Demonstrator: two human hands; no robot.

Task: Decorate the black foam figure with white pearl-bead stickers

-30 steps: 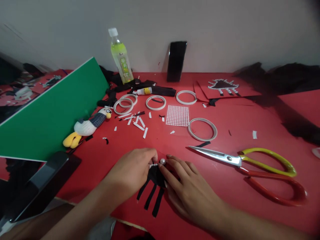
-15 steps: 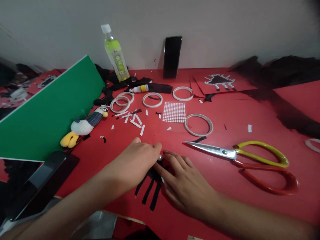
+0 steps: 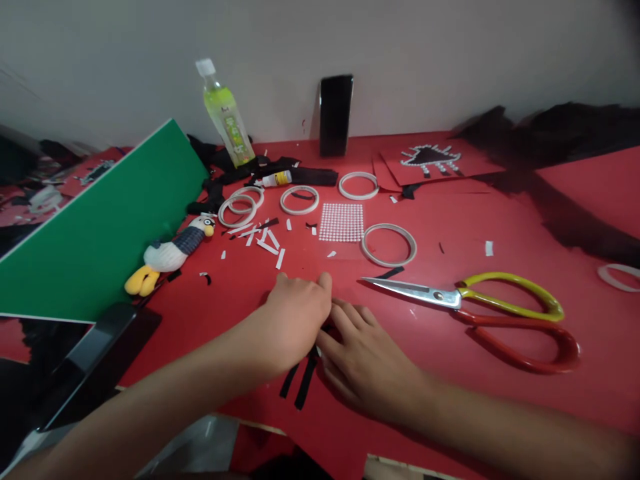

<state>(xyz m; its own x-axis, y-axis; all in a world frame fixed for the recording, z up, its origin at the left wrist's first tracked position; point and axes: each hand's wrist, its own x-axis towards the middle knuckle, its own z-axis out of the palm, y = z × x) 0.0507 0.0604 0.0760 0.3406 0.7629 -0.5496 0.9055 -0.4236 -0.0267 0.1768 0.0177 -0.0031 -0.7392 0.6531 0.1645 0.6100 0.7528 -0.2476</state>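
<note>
Under the fingers of both hands, a black cutout (image 3: pixel 304 383) is lying on the red tabletop (image 3: pixel 450 230), two of its strips poking out between the wrists. The left hand (image 3: pixel 300 320) is arching over it, hiding its own fingertips, so I can't tell whether they're pinching anything. The right hand (image 3: pixel 367 360) is resting at the cutout's right edge, fingers slightly spread. Beyond those fingers to the right, big scissors (image 3: pixel 445 297) are lying; farther out, a pearl sheet (image 3: pixel 342 222) is sitting beside a white ring (image 3: pixel 414 247).
</note>
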